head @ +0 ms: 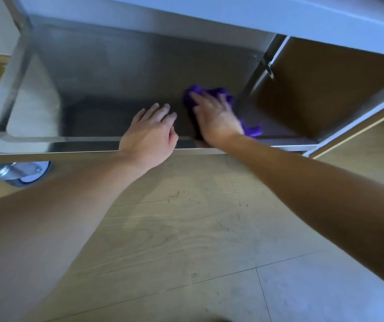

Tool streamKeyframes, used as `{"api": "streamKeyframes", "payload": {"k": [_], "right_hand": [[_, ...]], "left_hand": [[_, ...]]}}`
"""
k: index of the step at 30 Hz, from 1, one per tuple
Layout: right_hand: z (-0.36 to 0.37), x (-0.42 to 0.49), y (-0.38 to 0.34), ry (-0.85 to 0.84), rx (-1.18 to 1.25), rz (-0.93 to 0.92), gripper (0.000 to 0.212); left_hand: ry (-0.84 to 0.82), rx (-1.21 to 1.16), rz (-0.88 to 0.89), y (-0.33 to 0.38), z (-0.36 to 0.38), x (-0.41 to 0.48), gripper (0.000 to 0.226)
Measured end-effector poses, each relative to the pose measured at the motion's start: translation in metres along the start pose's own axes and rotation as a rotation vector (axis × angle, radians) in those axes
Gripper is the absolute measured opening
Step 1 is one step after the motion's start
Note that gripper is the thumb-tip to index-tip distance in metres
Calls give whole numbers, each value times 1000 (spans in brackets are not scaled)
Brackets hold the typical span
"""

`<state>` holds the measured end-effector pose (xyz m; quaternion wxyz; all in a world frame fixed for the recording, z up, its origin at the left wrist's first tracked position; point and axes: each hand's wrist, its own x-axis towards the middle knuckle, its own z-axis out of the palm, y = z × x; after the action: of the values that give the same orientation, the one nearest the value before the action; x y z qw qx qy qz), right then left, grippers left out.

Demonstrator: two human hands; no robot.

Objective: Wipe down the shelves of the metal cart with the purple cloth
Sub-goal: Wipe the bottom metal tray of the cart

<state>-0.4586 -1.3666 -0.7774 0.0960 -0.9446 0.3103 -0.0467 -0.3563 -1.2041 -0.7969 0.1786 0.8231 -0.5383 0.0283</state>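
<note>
— What's underfoot?
— A pale wood-grain floor (186,228) is filling the lower view, and the bottom shelf (116,94) of the metal cart (17,66) is sitting above it.
— The purple cloth (216,91)?
— One, lying bunched on that shelf toward one o'clock. The right hand (214,119) is pressing on it, fingers spread flat.
— The other hand?
— The left hand (151,133), relaxed and holding nothing, is resting on the shelf's front lip, at the right hand's nine o'clock. One caster wheel (23,175) is showing at eight o'clock.

Left of my left hand (149,133) the lower shelf (107,89) lies open to the back. Just right of my right hand (214,117) the cart's upright post (256,75) blocks the way, and the upper shelf (232,17) hangs overhead.
</note>
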Motion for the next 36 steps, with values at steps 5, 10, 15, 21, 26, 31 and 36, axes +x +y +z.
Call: {"api": "streamKeyframes", "payload": {"k": [5,10,15,21,26,31,36], "right_hand": [[-2,5,-8,-19,122,-148,49],[-28,8,103,38,49,158,47],[-42,-5,156,65,-6,523,49],[-25,37,70,24,40,385,50],[6,60,-46,-52,26,-33,48],[9,51,-67,-75,111,-438,44],[-6,71,-5,54,82,-110,44]], "left_hand": [[1,-16,5,1,-3,-1,45],[-16,-1,20,-1,0,0,45],[-12,-24,18,0,1,0,45],[-39,-123,-19,-13,-15,3,42],[110,3,-116,-46,-37,-8,36],[148,-7,-207,-72,-40,-18,28],[155,-54,-236,-70,-32,-15,25]]}}
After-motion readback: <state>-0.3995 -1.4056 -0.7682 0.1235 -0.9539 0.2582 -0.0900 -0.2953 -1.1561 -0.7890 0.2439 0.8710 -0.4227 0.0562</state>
